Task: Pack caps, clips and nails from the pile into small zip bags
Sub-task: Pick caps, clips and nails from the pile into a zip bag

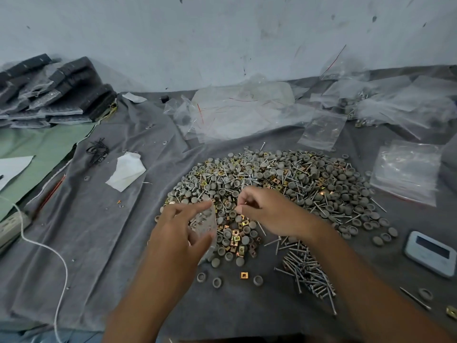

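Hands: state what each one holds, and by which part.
Left hand grips a small clear zip bag by its side near the mouth. Right hand pinches something small, too blurred to tell.

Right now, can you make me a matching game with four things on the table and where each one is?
Things:
1. zip bag
2. nails
3. timer
4. power strip

Places:
A. at the far left edge, with a white cord
B. in the left hand
C. at the right edge, past the big pile
D. in a loose heap under the right forearm, nearer than the pile

Pairs: 1-B, 2-D, 3-C, 4-A
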